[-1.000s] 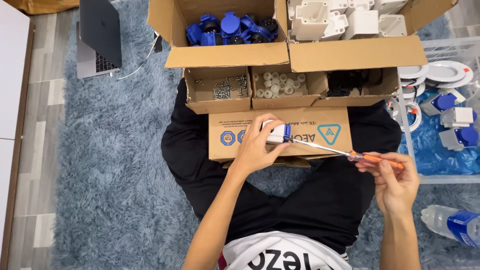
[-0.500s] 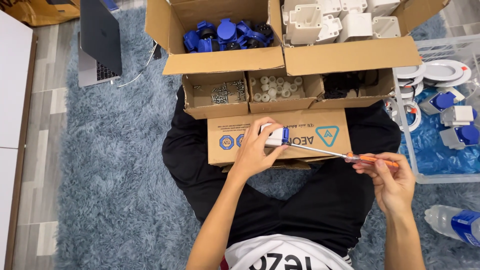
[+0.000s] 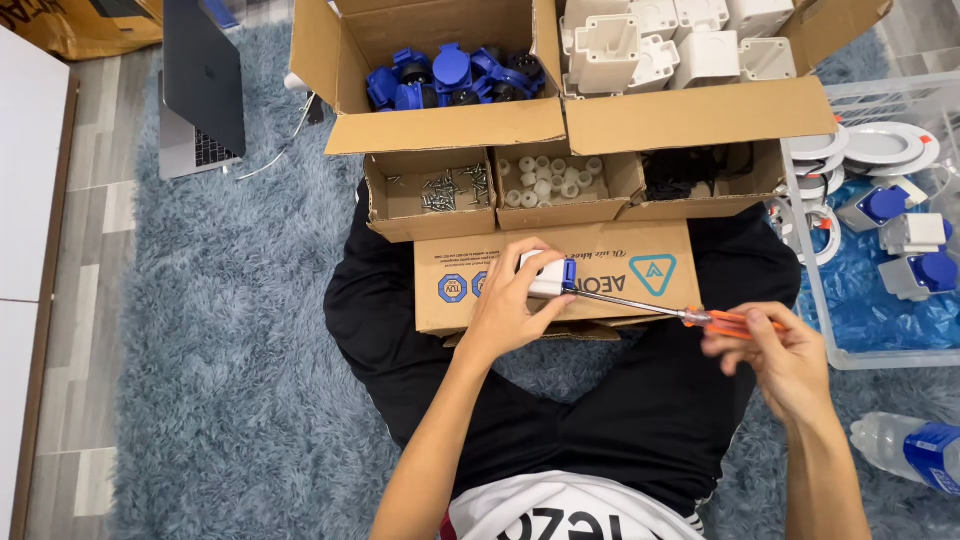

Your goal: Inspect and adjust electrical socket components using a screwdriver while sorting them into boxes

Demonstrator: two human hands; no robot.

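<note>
My left hand (image 3: 512, 308) grips a small white and blue socket part (image 3: 549, 274) over a flat cardboard box (image 3: 640, 252) that lies across my lap. My right hand (image 3: 782, 358) holds the orange handle of a screwdriver (image 3: 690, 316). Its metal shaft runs up and left, and its tip meets the blue end of the part.
Open cardboard boxes stand ahead: blue sockets (image 3: 440, 78), white housings (image 3: 670, 40), screws (image 3: 452, 188), white round caps (image 3: 552, 180), black parts (image 3: 685, 172). A clear bin (image 3: 880, 230) with assembled pieces is at the right, a water bottle (image 3: 912, 448) at lower right, a laptop (image 3: 200, 85) at upper left.
Both hands stay on the part and the screwdriver. My right hand has shifted a little on the handle, with its fingers blurred now.
</note>
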